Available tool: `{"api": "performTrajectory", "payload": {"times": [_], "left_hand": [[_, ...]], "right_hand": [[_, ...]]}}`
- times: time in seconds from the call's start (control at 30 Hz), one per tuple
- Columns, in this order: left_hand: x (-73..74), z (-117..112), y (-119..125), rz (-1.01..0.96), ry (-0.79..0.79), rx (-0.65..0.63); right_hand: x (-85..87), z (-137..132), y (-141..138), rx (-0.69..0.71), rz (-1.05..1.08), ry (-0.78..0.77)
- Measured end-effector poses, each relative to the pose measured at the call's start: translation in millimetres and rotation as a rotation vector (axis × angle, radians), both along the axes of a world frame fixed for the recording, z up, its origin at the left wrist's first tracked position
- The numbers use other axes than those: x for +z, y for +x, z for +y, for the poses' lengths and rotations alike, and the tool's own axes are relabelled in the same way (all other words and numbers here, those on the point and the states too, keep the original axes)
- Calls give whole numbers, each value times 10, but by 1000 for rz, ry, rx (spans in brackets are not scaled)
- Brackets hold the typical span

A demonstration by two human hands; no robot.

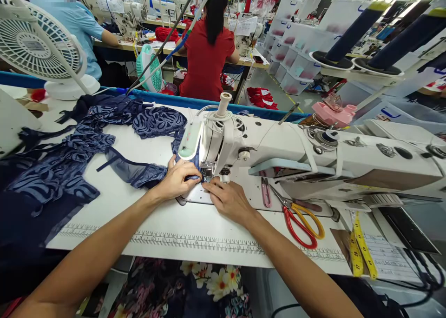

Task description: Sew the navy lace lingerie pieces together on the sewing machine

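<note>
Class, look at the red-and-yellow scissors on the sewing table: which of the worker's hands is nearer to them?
Right. The right hand lies flat just left of the scissors, apart from them. The left hand presses the navy fabric further left, beyond the needle.

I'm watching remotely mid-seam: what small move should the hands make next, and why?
Probably ease the dark blue lace fabric a little further under the white sewing machine's presser foot. The left hand presses the fabric flat beside the foot, and the right hand rests just in front.
</note>
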State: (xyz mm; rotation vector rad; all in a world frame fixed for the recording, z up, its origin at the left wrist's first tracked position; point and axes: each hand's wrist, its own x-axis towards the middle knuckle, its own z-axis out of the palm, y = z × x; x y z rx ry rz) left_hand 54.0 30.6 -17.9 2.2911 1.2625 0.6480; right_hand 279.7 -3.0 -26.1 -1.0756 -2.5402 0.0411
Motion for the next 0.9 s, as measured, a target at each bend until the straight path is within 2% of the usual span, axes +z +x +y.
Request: {"api": "performTrajectory", "payload": {"times": [0.23,0.37,0.47,0.63,0.9], "left_hand": [[6,-28,-2,15,25,-11],[-15,-24,1,19,25,1],[-16,-18,6,13,12,7],[4,-17,22,2,-11,24],[-4,-10,20,-2,-30,36]], "right_hand": [[-21,4,28,13,94,-20],[-22,12,17,27,53,-19],[0,25,4,34,30,-58],[16,51,26,90,118,-140],[9,90,-14,57,77,-106]]}}
